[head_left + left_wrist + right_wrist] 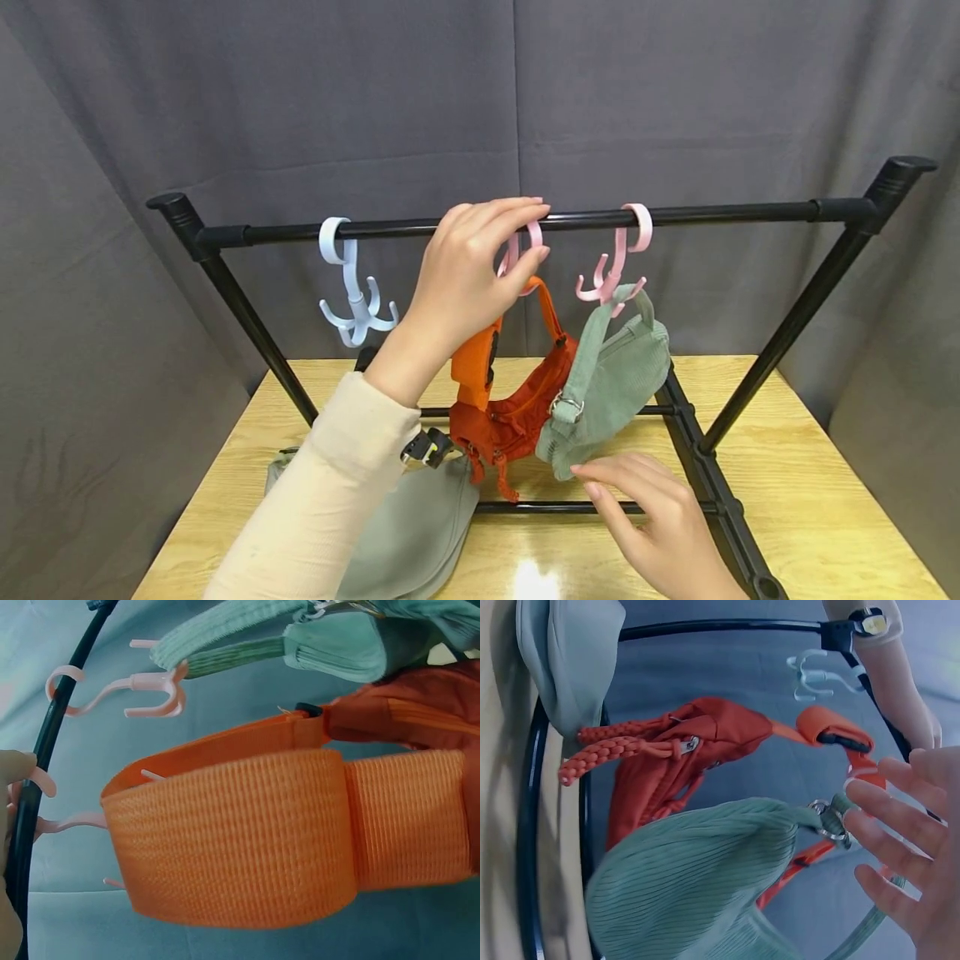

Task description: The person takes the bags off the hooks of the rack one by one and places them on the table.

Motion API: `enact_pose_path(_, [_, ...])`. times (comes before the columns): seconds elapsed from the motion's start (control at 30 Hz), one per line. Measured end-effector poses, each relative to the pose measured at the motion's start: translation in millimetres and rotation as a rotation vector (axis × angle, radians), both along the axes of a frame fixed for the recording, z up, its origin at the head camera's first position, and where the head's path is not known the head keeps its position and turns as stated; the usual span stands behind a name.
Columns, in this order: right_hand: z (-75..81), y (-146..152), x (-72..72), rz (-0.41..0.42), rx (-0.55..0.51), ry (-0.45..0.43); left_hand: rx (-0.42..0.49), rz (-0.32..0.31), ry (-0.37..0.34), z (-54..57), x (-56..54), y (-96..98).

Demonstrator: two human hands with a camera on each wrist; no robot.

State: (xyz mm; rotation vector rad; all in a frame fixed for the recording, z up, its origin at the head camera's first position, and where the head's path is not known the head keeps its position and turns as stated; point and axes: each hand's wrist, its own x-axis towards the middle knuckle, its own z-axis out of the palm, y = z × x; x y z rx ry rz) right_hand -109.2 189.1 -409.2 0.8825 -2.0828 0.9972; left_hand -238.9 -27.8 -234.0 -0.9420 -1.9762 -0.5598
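My left hand (pixel 472 258) reaches up to the black rail, fingers over it and thumb below, gripping the middle pink hook (pixel 535 236) where it loops over the rail. From this hook hangs an orange-red bag (pixel 517 417) by its wide orange strap (pixel 240 840). Just to its right, a green corduroy bag (pixel 611 383) hangs by its strap from another pink hook (pixel 615 267). My right hand (pixel 652 512) is held beneath the green bag in the head view, with its fingers extended and nothing in them.
A light blue hook (pixel 354 287) hangs on the left part of the black rail (pixel 720 214). On the wooden table (pixel 832 500) below, a grey-green bag (pixel 420 525) lies partly behind my left sleeve. Slanted black posts (pixel 795 325) support the rail, and grey curtains surround the table.
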Motion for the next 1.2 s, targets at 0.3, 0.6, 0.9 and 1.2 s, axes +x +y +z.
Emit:
enact_pose_path(0.3, [23.7,-9,-16.4,-0.03,0.033,0.147,0.021,-0.006,0.009,-2.2,-0.8,1.7])
enact_pose_path(0.6, [58.5,-17,-22.9,-0.131,0.044,0.192,0.025,-0.002,0.016,-3.2,-2.2,2.9])
enact_pose_path(0.9, [85.7,-27,-36.7,-0.122,0.12,0.19,0.022,0.001,-0.011,0.8,-0.2,-0.5])
enact_pose_path(1.2, [106.7,-37,-50.4,-0.133,0.193,0.201,0.021,0.024,-0.038,0.3,1.9,0.8])
